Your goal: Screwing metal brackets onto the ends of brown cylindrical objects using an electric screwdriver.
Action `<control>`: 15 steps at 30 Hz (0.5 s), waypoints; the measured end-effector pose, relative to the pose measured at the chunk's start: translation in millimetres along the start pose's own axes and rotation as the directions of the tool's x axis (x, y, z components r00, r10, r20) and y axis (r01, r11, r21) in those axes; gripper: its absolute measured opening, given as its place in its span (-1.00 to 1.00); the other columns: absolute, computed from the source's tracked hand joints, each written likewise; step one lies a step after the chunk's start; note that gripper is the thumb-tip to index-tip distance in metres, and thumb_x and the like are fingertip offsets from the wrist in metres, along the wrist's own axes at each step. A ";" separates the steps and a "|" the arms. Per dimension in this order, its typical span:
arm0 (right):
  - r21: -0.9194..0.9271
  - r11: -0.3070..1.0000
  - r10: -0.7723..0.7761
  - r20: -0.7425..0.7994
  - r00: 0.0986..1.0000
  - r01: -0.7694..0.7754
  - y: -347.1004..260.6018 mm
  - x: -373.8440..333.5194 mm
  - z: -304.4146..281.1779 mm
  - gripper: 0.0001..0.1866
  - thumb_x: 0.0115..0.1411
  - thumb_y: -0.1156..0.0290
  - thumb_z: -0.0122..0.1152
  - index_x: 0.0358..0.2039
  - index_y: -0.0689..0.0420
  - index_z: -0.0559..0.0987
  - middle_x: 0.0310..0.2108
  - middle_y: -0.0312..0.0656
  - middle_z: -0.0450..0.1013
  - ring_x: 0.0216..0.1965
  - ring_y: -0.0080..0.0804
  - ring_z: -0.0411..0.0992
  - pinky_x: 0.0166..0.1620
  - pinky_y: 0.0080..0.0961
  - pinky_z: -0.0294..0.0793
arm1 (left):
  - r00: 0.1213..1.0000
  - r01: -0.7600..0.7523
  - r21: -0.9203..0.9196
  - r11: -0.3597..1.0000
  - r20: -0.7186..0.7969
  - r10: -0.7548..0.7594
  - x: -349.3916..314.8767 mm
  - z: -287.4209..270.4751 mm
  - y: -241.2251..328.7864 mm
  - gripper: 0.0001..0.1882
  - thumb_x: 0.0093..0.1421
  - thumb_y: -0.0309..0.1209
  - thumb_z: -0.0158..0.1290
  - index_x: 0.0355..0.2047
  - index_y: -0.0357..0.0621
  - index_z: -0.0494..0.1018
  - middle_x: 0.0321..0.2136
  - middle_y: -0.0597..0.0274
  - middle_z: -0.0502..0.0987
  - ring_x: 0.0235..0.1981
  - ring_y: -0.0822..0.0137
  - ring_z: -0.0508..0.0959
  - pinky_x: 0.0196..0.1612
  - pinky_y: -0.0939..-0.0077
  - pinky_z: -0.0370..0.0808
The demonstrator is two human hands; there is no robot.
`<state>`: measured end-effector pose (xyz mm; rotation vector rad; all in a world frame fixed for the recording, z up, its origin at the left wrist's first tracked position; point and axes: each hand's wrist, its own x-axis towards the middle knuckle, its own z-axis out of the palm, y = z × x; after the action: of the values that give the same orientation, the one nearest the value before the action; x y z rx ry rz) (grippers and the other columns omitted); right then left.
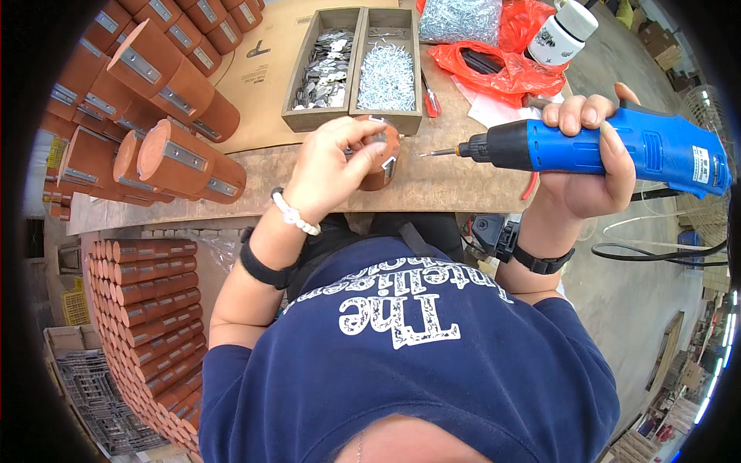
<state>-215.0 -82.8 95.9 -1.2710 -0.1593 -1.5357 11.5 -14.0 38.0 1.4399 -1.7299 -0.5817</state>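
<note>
My right hand (pixel 590 189) is wrapped round a blue electric screwdriver (pixel 652 150). The tool lies nearly level, its thin bit (pixel 438 153) pointing left. A short gap parts the bit's tip from a reddish-brown cylinder (pixel 378 179) at the table's front edge. Small pale metal pieces (pixel 390 166) show on that cylinder. Over its left side, my left hand (pixel 336 158) has thumb and fingers pinched together. Whatever they pinch is too small and covered to make out.
Behind the cylinder stands a two-part wooden box (pixel 289 116) of metal plates (pixel 328 69) and screws (pixel 386 77). Stacked brown cylinders (pixel 185 158) crowd the left. A small screwdriver (pixel 432 103), red bag (pixel 502 81) and white bottle (pixel 562 35) lie farther right.
</note>
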 end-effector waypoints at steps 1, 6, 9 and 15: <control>-0.002 1.000 0.001 0.011 1.000 -0.001 0.1 -0.1 0.2 -0.50 -0.05 0.43 -0.14 -0.04 0.27 0.15 -0.43 -0.16 0.28 -0.41 -0.39 0.26 -0.26 -0.33 0.26 | 0.999 -0.014 -0.030 0.999 -0.030 0.013 -2.2 6.0 -1.4 -0.77 -0.06 -0.56 0.02 -0.32 -0.22 0.44 -0.56 0.25 0.39 -0.51 0.43 0.39 -0.38 0.62 0.31; -0.025 1.000 -0.002 0.011 1.000 0.003 -2.6 1.0 3.3 -0.50 -0.05 0.43 -0.13 -0.04 0.27 0.15 -0.43 -0.16 0.28 -0.42 -0.39 0.26 -0.26 -0.33 0.26 | 0.967 -0.178 0.296 0.939 -0.126 0.223 -9.9 22.6 -11.4 -0.82 -0.16 -0.43 0.10 -0.46 -0.08 0.44 -0.55 0.28 0.39 -0.40 0.24 0.36 -0.30 0.38 0.25; -0.037 0.999 -0.001 0.007 1.000 0.001 -0.6 1.4 4.2 -0.50 -0.05 0.43 -0.13 -0.04 0.27 0.14 -0.43 -0.16 0.28 -0.42 -0.40 0.26 -0.28 -0.34 0.26 | 0.968 -0.145 0.422 0.895 -0.128 0.217 -16.1 23.0 -8.2 -0.71 -0.20 -0.36 0.14 -0.39 -0.08 0.43 -0.38 0.28 0.36 -0.28 0.21 0.31 -0.23 0.33 0.20; -0.045 0.999 0.016 -0.032 0.999 -0.017 3.2 -0.7 9.5 -0.48 -0.07 0.42 -0.12 -0.04 0.27 0.14 -0.44 -0.16 0.28 -0.44 -0.40 0.26 -0.31 -0.35 0.25 | 0.940 -0.144 0.480 0.865 -0.207 0.271 -23.1 33.1 -15.5 -0.60 -0.28 -0.40 0.17 -0.32 -0.09 0.43 -0.31 0.25 0.36 -0.22 0.17 0.31 -0.15 0.33 0.17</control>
<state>-206.8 -77.3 97.8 -1.2799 -0.0941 -1.5519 -5.1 -0.2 0.4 1.5291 -1.8415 0.1571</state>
